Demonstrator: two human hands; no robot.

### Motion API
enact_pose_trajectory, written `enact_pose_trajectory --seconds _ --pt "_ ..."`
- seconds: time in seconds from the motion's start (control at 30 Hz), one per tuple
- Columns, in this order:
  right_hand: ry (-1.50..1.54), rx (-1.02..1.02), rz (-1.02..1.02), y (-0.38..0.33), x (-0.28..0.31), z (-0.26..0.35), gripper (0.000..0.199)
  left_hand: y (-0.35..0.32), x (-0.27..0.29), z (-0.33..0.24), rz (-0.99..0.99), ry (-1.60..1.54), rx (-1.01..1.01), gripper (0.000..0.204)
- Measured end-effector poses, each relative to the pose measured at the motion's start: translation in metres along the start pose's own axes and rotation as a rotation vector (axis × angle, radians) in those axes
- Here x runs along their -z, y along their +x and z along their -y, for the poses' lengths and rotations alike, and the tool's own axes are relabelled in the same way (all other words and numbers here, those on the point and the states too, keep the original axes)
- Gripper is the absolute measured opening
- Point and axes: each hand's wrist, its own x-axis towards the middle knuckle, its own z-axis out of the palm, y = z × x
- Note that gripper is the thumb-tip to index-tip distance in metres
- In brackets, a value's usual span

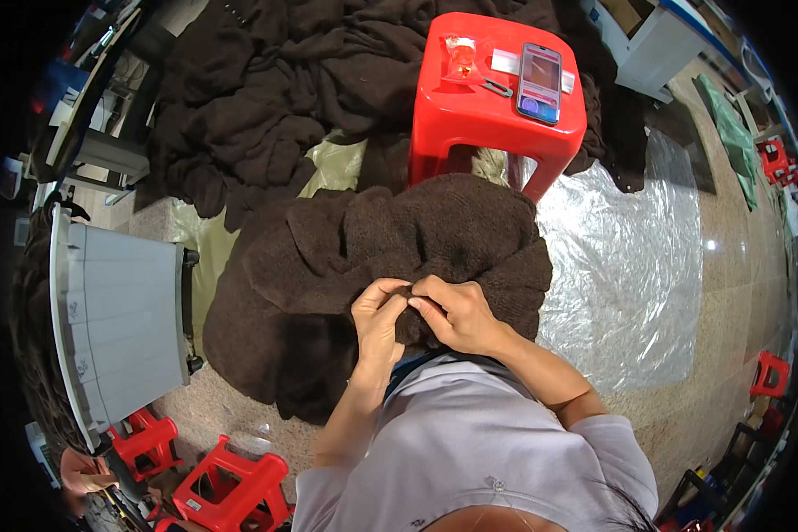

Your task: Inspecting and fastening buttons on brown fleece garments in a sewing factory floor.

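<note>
Dark brown knitted fabric (470, 222) is bunched over my lap, with folds spreading to both sides. My left hand (379, 321) pinches a small bit of this fabric, thumb and index finger pressed together. Right beside it, my right hand (455, 312) pinches the same spot, the fingertips of both hands nearly touching. Whether a needle or other small thing is between the fingers cannot be made out. Beyond the lap, a red plastic stool (496, 124) bears a smartphone (539, 82) with its screen lit, thread snips (497, 88) and a small clear packet with red contents (460, 60).
A large heap of the same brown fabric (266, 80) lies ahead, partly on plastic sheeting (629, 293). To my left stands a grey wheeled bin (129, 310). Red stools (232, 486) stand at the lower left, another red stool (770, 374) at the right.
</note>
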Motion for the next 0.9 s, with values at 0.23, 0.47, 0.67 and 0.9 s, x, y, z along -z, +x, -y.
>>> enact_pose_trajectory --seconds 0.23,0.47,0.67,0.9 --pt "0.236 -0.223 0.094 -0.005 0.035 -0.004 0.031 0.000 0.004 -0.020 -0.011 -0.010 0.075 0.018" --pt "0.043 -0.234 -0.077 -0.036 0.095 -0.038 0.027 0.001 0.012 -0.048 0.023 -0.235 0.267 0.013" --pt "-0.081 -0.280 -0.373 -0.040 0.100 -0.009 0.018 0.002 0.009 -0.045 0.021 -0.338 0.289 0.013" --pt "-0.205 0.072 -0.113 -0.022 0.079 0.022 0.033 -0.002 -0.015 -0.028 0.079 -0.045 0.158 0.010"
